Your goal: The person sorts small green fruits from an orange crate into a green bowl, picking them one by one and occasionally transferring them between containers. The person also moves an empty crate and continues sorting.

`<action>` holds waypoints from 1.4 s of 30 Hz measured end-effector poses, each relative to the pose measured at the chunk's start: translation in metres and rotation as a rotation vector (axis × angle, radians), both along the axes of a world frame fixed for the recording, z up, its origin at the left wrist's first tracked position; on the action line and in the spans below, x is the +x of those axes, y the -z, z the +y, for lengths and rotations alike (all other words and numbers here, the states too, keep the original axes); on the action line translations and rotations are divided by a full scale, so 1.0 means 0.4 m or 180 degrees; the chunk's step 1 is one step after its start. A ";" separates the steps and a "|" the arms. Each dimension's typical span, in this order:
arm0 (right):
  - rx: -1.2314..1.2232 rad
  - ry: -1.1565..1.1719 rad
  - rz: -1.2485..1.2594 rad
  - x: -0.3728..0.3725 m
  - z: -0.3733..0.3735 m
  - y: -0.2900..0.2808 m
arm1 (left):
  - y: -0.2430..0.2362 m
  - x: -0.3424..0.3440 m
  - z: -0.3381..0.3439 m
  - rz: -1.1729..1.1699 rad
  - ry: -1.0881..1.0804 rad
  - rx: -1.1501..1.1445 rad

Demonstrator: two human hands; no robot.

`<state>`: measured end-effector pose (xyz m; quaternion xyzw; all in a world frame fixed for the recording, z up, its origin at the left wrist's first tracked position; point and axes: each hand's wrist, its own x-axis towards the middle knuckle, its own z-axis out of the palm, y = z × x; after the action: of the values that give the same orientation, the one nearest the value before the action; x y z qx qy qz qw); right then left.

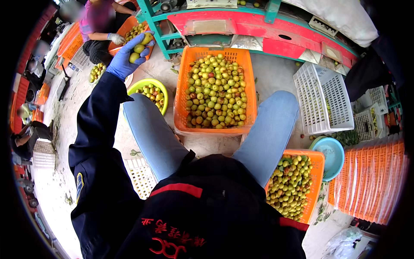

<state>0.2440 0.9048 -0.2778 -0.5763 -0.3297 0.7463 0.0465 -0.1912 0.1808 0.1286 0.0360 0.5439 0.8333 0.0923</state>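
My left hand (126, 58), in a blue glove, is raised at the upper left. Its fingers are closed around several green-yellow jujubes (139, 48), round and smooth. Below it a lime-green basin (163, 88) holds more of the fruit, partly behind my left knee. Between my knees stands an orange crate (181, 93) full of green jujubes (215, 93), a few with reddish-brown patches. Beside my right thigh is another orange crate (318, 172), filled with similar fruit. My right hand does not show.
A red and green machine (276, 26) runs along the far side. A white crate (321, 123), a blue basin (330, 159) and stacked orange crates (366, 181) stand at the right. At the upper left a co-worker's gloved hand (117, 39) is beside another fruit-filled orange crate.
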 end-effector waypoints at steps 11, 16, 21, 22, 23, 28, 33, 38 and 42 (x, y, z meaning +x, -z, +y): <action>0.2244 -0.1591 -0.0075 -0.569 0.204 -0.267 | 0.352 1.227 -0.538 -0.2018 -0.3775 -0.1176; 0.5502 -0.2904 0.0612 -0.968 0.458 -0.613 | 0.774 1.547 -0.522 -0.3801 -0.2855 -0.2943; 0.4335 -0.3529 0.2130 -1.342 -0.234 -0.862 | 0.714 1.141 -0.504 -0.2448 -0.3543 -0.3939; 0.5039 -0.3745 0.2261 -1.386 -0.352 -0.859 | 0.674 1.013 -0.497 -0.1951 -0.3609 -0.4151; 0.4110 -0.4114 0.2445 -1.407 -0.508 -0.841 | 0.666 0.924 -0.505 -0.1568 -0.3694 -0.3946; 0.4086 -0.5954 0.2901 -1.322 -1.222 -0.653 | 0.820 0.583 -0.577 -0.1741 -0.3189 -0.3350; 0.2627 -0.6563 0.2637 -1.205 -1.669 -0.380 | 1.055 0.479 -0.637 -0.3093 -0.2812 -0.3756; 0.2739 -0.6316 0.0853 -1.257 -1.847 -0.005 | 1.187 0.454 -0.634 -0.2871 -0.3311 -0.0583; 0.2285 -0.5697 0.0358 -1.305 -1.881 0.214 | 1.207 0.450 -0.650 -0.2451 -0.3229 -0.0160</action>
<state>-0.2779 0.1522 -0.3633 -0.0266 -0.8526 0.3867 -0.3504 -0.0112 -0.0790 -0.3541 -0.5303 0.4406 0.7136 -0.1242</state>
